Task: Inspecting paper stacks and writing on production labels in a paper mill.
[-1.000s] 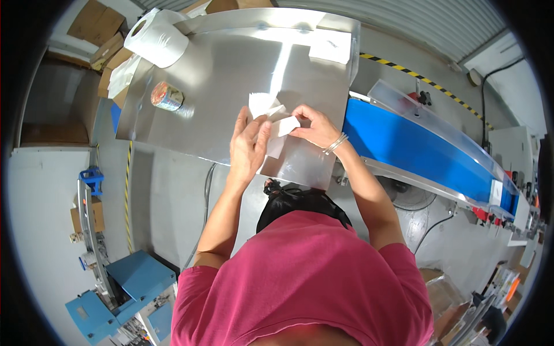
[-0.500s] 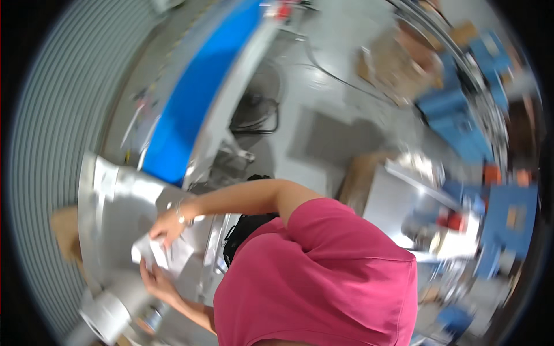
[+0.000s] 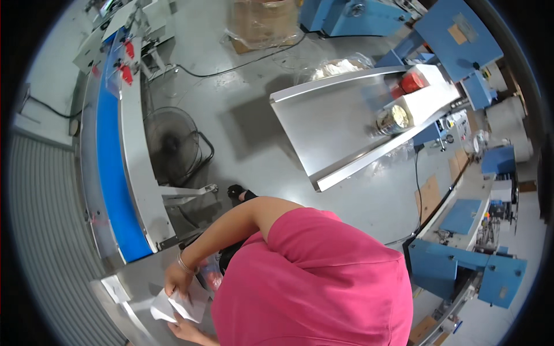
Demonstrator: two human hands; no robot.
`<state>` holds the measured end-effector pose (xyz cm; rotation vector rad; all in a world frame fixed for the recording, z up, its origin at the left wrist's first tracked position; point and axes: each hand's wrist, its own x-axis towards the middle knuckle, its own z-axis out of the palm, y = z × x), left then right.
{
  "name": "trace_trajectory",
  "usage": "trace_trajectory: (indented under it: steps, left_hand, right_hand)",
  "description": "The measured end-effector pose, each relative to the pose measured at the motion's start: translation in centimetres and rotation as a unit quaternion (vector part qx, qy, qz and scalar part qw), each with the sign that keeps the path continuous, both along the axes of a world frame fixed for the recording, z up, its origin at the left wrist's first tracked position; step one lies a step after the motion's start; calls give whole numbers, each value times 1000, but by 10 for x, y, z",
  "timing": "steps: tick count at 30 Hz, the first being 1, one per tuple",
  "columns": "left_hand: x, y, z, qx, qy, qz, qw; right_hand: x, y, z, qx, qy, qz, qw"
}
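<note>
Hands work together at the lower left: the right hand [image 3: 175,282] pinches the upper edge of a white paper sheet [image 3: 173,307], its grip closed on it, while the left hand [image 3: 183,330] grips the lower corner. The sheet lies partly folded on the steel surface [image 3: 138,275], so folding seems midway, not finished.

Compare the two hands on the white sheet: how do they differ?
The right hand grips the white sheet from its upper edge, and its wrist has a bracelet; the left hand touches the lower edge, wrist hidden. The right forearm shows fully; the left is mostly behind the pink shirt. Both hands touch the sheet.
</note>
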<state>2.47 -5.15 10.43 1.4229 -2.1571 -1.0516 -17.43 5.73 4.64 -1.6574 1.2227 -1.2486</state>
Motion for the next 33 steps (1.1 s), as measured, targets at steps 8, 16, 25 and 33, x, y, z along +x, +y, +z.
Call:
trace_trajectory:
  steps: [8,16,25,33]
  left_hand:
    - [-24,71,11,-85,-13,7,996]
    - [-21,121,23,-62,-13,111,992]
    - [-18,108,24,-6,71,130,989]
    - [-11,101,13,-42,153,38,987]
  right_hand:
    - [-23,35,5,68,-49,49,995]
    - [-20,19,24,-46,83,32,995]
    - [-25,3,24,112,46,-14,992]
    - [-25,-7,21,53,92,-19,994]
